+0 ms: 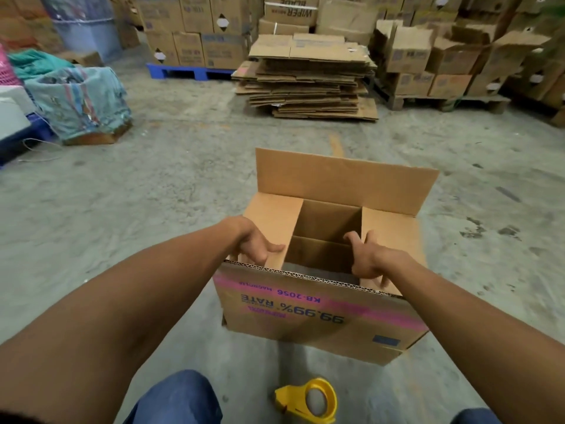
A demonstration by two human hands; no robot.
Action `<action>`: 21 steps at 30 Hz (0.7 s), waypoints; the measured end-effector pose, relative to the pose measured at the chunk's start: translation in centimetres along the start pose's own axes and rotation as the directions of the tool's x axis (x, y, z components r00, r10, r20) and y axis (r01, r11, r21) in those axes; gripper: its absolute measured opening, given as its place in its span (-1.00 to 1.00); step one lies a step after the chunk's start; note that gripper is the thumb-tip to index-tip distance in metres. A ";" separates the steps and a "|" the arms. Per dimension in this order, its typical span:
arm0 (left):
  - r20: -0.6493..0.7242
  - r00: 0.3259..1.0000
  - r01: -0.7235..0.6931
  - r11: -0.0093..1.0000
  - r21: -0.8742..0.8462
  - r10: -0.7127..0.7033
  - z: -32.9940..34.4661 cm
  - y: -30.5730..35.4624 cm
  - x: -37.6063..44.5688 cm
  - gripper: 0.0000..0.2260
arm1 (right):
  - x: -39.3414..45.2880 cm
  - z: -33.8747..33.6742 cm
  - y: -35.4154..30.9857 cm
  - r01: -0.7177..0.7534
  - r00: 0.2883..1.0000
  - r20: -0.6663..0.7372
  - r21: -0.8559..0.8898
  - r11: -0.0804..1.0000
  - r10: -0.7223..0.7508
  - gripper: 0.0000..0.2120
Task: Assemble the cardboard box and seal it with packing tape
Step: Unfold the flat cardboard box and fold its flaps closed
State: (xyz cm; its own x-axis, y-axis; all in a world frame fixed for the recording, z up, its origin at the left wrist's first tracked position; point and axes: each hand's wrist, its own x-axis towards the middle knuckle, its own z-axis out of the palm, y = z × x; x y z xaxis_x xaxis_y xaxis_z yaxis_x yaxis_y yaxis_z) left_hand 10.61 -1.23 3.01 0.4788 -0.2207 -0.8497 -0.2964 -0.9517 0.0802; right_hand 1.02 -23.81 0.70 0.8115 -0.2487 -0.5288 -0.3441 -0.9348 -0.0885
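Folding flaps, taping not begun: yellow tape dispenser (308,400) lying untouched at bottom centre, cardboard box (318,313) mid-frame, left hand (256,244) and right hand (368,260) fingers curled over the two side flaps, pressing down. Next, probably: lowering upright far flap (342,180), then fetching tape.

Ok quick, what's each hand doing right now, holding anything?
Left hand: pressing down the left side flap of the cardboard box.
Right hand: gripping the right side flap.
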 end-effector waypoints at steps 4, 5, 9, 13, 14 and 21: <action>0.005 1.000 0.030 0.992 0.120 -0.031 0.4 0.8 0.9 -0.17 | -0.5 1.5 0.3 0.064 0.986 0.161 -0.104 0.992 -0.046 -0.44; -0.021 0.999 0.046 0.985 0.165 -0.043 0.6 1.2 0.9 -0.21 | -0.8 1.4 0.2 0.065 0.976 0.213 -0.098 0.993 -0.043 -0.44; -0.093 0.992 0.109 0.965 0.238 -0.089 1.1 1.7 1.5 -0.23 | -1.7 -1.4 0.2 0.021 0.925 0.379 0.010 1.000 -0.023 -0.45; -0.087 0.993 0.099 0.978 0.186 -0.084 1.2 1.7 1.7 -0.27 | 0.5 -6.8 1.2 0.108 0.994 0.008 0.156 0.982 -0.111 -0.63; -0.090 0.993 0.091 0.974 0.205 -0.073 1.3 1.9 1.5 -0.27 | 1.4 -8.1 1.4 0.156 0.968 -0.219 0.151 0.976 -0.120 -0.63; -0.121 0.992 0.062 0.952 0.301 -0.026 0.7 2.3 1.4 -0.30 | 6.1 -10.7 2.4 -0.048 0.833 -0.551 0.009 0.999 0.045 -0.39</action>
State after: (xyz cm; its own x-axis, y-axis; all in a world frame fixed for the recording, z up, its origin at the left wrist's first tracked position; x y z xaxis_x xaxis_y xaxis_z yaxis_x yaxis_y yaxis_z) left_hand 10.01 -3.59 1.62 0.5826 -0.2199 -0.7825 -0.5012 -0.8551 -0.1329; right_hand 10.22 -30.28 6.29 0.9209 -0.3893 0.0204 -0.3871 -0.9193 -0.0709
